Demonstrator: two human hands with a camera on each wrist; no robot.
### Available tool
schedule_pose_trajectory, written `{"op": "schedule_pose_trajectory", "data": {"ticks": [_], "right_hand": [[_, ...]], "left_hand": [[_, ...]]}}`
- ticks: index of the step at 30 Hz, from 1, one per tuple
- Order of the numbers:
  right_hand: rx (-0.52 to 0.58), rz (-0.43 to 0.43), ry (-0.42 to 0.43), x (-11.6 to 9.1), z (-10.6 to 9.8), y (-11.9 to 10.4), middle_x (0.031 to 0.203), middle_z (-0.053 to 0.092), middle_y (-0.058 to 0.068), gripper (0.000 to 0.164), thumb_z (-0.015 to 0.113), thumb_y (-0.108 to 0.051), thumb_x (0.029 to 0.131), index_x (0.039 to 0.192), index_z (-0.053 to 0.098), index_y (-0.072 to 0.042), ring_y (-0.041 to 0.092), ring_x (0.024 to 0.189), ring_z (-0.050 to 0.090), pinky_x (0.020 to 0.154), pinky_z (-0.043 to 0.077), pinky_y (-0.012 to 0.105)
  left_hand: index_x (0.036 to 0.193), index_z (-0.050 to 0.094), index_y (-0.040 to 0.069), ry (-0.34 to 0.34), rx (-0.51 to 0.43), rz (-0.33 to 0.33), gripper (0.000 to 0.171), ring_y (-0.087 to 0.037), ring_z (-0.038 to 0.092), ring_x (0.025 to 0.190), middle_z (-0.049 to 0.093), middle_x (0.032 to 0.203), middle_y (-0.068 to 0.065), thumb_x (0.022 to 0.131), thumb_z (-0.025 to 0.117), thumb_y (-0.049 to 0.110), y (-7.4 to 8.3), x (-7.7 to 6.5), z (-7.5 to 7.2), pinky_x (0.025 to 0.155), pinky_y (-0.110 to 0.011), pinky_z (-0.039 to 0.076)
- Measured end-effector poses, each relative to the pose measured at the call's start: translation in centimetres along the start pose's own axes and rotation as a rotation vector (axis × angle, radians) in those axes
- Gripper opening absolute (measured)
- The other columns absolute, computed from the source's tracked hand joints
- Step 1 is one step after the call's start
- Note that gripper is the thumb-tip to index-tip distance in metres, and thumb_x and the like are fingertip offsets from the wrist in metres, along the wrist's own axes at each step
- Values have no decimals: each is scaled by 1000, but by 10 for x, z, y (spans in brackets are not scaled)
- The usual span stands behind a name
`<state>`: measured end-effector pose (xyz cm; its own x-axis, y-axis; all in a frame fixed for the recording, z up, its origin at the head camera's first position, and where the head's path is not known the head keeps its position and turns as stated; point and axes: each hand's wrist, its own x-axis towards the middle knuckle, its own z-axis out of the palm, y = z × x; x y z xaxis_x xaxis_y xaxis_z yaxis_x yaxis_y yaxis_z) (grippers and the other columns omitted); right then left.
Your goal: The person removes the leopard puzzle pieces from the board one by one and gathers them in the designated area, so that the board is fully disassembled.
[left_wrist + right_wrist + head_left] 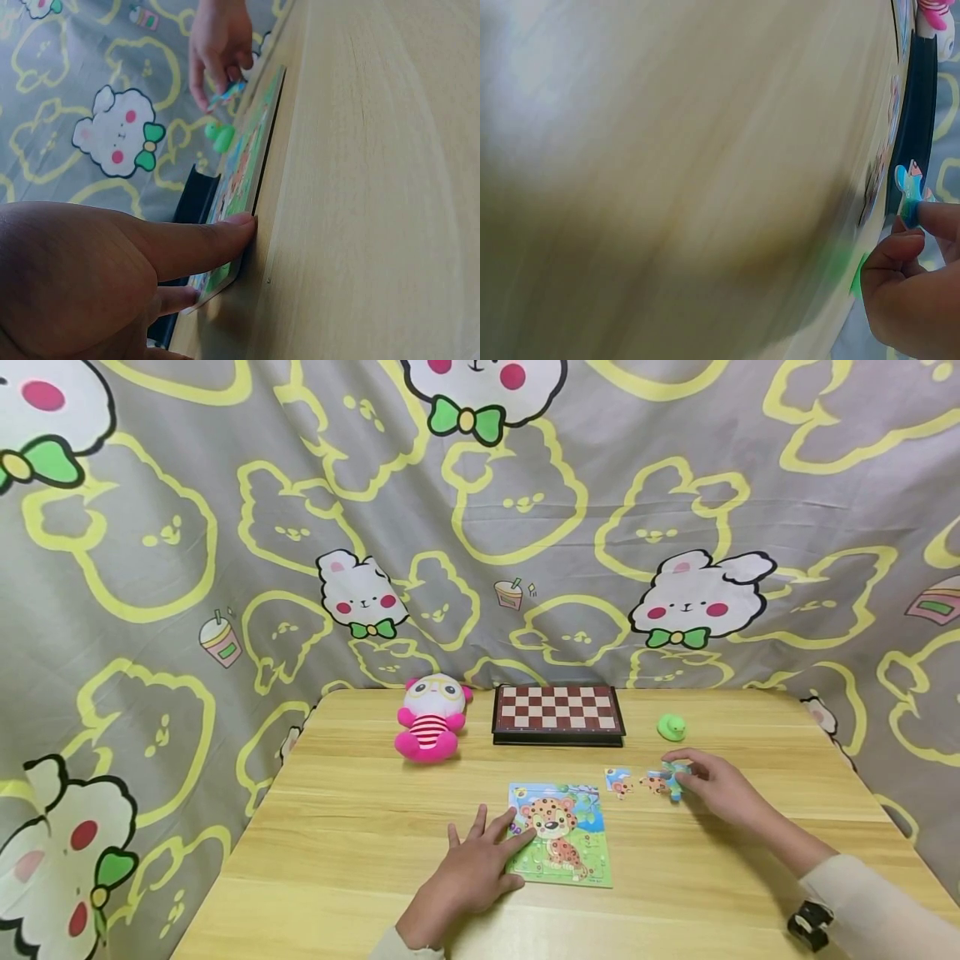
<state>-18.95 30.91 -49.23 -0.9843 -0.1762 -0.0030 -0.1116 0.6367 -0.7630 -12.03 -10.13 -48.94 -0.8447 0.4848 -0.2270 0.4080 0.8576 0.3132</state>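
A square jigsaw puzzle (592, 864) with a spotted leopard cub picture lies on the table. My left hand (471, 867) rests at its left edge, fingers spread and mostly straight; in the left wrist view the thumb (217, 238) lies along the board's edge. To the right of the board, my right hand (722, 787) pinches a blue-green puzzle piece (677, 783) between thumb and fingers. The right wrist view shows this piece (910, 196) held up on edge above the tabletop. Two loose puzzle pieces, one with blue sky (618, 779) and one spotted (652, 784), lie between board and right hand.
A folded checkered game board (558, 707) in a black case lies at the back of the wooden table (337, 860). Left of it sits a pink panda plush toy (429, 731); right of it, a small green duck (671, 727). A patterned curtain (450, 527) hangs behind.
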Motion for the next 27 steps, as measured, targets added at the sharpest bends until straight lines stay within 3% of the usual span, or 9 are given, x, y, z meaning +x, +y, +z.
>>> {"op": "schedule_pose_trajectory", "data": {"ticks": [3,5,8,11,15,23,27], "right_hand": [[-3,2,-5,-1,-5,5,75,46,5,35,56,-14,107,140,59,-5,12,61,41,50,39,26],[-15,0,-3,-1,-7,9,82,54,9,35,56,-14,107,140,59,-5,13,65,44,52,39,27],[-38,-4,1,-2,-10,15,105,65,22,35,56,-13,107,140,59,-4,18,77,52,55,41,29],[-69,-5,13,-3,-12,21,131,62,28,34,56,-12,107,139,59,-4,30,98,60,64,44,29],[-75,6,11,-4,-15,26,135,59,31,33,55,-12,107,139,59,-3,37,109,61,68,46,31],[-88,21,12,-4,-18,34,119,65,24,32,55,-7,106,137,60,-2,31,101,61,67,47,32],[-93,2,12,-3,-17,34,122,65,25,31,56,-2,104,134,62,-1,34,103,63,73,51,34]], "left_hand": [[156,40,48,1,0,0,67,-47,16,156,23,171,5,95,68,49,0,0,0,107,-85,20],[156,40,48,1,-2,0,67,-46,16,156,23,171,5,95,68,49,0,0,0,107,-85,20],[156,40,48,0,-3,0,67,-46,15,156,23,171,5,95,68,50,-1,0,1,107,-85,20],[156,40,48,2,-2,2,67,-46,15,156,23,171,5,96,67,50,-1,0,0,107,-85,20],[156,40,47,5,-2,3,67,-46,15,156,23,171,5,96,67,50,0,0,0,107,-85,20],[156,40,48,5,1,2,67,-47,15,155,22,171,5,95,67,50,-1,0,1,107,-85,20],[156,40,48,6,-1,2,67,-47,16,155,23,171,5,95,67,49,-1,0,1,107,-85,20]]}}
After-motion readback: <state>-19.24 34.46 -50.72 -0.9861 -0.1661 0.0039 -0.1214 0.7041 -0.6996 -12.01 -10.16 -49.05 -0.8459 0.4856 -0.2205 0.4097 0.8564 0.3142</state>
